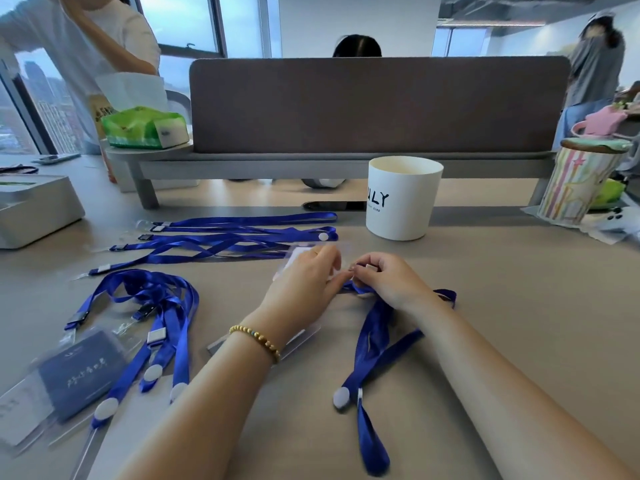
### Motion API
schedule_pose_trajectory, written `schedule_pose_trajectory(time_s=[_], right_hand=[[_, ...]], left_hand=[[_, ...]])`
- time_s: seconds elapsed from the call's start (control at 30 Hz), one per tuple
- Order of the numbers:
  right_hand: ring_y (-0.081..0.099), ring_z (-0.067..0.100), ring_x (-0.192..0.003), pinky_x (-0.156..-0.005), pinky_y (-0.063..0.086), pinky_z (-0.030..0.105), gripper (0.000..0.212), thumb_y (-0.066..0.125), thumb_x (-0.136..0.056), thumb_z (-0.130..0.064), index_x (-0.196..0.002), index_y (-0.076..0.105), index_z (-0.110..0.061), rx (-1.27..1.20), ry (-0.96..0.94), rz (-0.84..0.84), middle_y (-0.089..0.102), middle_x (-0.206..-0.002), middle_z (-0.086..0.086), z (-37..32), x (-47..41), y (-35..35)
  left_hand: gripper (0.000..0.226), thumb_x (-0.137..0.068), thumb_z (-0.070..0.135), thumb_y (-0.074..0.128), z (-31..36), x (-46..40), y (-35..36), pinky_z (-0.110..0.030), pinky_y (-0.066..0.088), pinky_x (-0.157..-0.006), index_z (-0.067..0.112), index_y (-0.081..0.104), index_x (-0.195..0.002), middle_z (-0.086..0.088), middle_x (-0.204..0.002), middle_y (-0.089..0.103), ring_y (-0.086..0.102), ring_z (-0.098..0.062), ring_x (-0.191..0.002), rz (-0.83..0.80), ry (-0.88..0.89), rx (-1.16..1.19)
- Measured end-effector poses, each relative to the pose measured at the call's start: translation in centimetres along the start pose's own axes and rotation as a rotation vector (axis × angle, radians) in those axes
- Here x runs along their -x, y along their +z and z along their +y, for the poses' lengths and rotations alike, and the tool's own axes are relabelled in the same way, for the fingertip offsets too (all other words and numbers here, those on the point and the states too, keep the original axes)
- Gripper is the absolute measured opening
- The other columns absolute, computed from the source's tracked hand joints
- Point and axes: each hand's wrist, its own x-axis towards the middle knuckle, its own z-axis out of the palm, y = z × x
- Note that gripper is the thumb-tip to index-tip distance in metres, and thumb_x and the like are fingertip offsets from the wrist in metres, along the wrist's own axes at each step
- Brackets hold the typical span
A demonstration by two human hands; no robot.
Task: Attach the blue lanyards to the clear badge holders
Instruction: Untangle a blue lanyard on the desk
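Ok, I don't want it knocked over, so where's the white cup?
In the head view the white cup stands upright on the table, right of centre, just beyond the right hand.

We see a bright, evenly lit scene: daylight comes through the windows (180, 22) at upper left, which look pale and hazy. Shadows on the tabletop (519, 289) are faint and soft under the forearms. The wide lens bends straight edges near the borders. The hands show slight motion blur, and the background figures look soft.
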Motion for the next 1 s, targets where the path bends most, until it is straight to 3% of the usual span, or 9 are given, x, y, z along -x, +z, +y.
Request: schedule_pose_trajectory(time_s=[0.1, 0.23, 0.37, 0.5, 0.67, 0.87, 1.0], right_hand=[[0.057, 0.010, -0.071, -0.073, 0.046, 0.018, 0.022, 0.051, -0.095, -0.013, -0.079, 0.063, -0.022, 0.040, -0.004, -0.080, 0.064, -0.075, -0.003, 0.0, 0.1, 0.1], [0.057, 0.005, -0.070, -0.067, 0.046, 0.005, 0.021, 0.046, -0.096, -0.007, -0.092, 0.066, -0.013, 0.010, -0.011, -0.188, 0.064, -0.077, -0.002, -0.1, 0.5, 0.1], [0.058, 0.006, -0.074, -0.073, 0.046, 0.010, 0.021, 0.046, -0.096, -0.007, -0.097, 0.067, -0.012, 0.056, -0.034, -0.215, 0.064, -0.078, -0.002, -0.1, 0.6, 0.0], [0.053, 0.004, -0.068, -0.064, 0.042, 0.002, 0.021, 0.047, -0.096, -0.008, -0.101, 0.068, -0.008, 0.097, -0.057, -0.212, 0.063, -0.080, 0.001, -0.1, 0.6, 0.1], [0.058, 0.012, -0.084, -0.082, 0.048, 0.014, 0.025, 0.044, -0.097, -0.004, -0.099, 0.067, -0.014, 0.073, -0.064, -0.238, 0.066, -0.086, 0.004, 0.3, 0.4, 0.0], [0.055, 0.003, -0.071, -0.070, 0.044, 0.003, 0.023, 0.045, -0.097, -0.005, -0.101, 0.066, -0.014, 0.099, -0.065, -0.242, 0.063, -0.077, -0.005, 0.4, 0.4, -0.1], [0.057, 0.007, -0.076, -0.077, 0.045, 0.012, 0.026, 0.045, -0.096, -0.003, -0.098, 0.066, -0.017, 0.078, -0.087, -0.252, 0.063, -0.080, -0.003, 0.2, 0.4, -0.2]], left_hand=[[0.026, -0.094, 0.033, 0.046, -0.3, 0.0, 0.8, -0.024, 0.039, -0.072, 0.009, 0.048, -0.102, -0.002, -0.094, 0.055, 0.048, -0.015, -0.081, -0.117, -0.054, 0.107], [0.022, -0.092, 0.034, 0.050, -1.6, 0.1, 0.6, -0.026, 0.037, -0.061, 0.013, 0.043, -0.089, 0.003, -0.073, 0.049, 0.047, -0.017, -0.069, -0.129, -0.066, 0.132], [0.024, -0.095, 0.036, 0.042, -1.7, 0.1, 0.2, -0.032, 0.041, -0.069, 0.013, 0.043, -0.089, -0.005, -0.081, 0.052, 0.052, -0.024, -0.075, -0.252, -0.042, 0.033], [0.033, -0.094, 0.043, 0.040, -1.4, 0.1, 0.3, -0.033, 0.044, -0.072, 0.011, 0.044, -0.099, -0.005, -0.089, 0.052, 0.053, -0.023, -0.079, -0.289, -0.008, -0.090], [0.026, -0.097, 0.038, 0.036, -1.6, 0.1, 0.4, -0.026, 0.038, -0.066, 0.013, 0.043, -0.099, -0.005, -0.093, 0.055, 0.048, -0.016, -0.073, -0.287, 0.011, -0.076], [0.022, -0.097, 0.034, 0.037, -1.6, 0.1, 0.3, -0.025, 0.041, -0.066, 0.014, 0.043, -0.101, -0.001, -0.089, 0.052, 0.050, -0.015, -0.075, -0.274, 0.014, -0.064], [0.027, -0.091, 0.032, 0.051, -2.0, 0.2, 0.1, -0.024, 0.046, -0.072, 0.015, 0.045, -0.111, 0.003, -0.094, 0.051, 0.052, -0.015, -0.080, -0.130, 0.053, 0.075]])
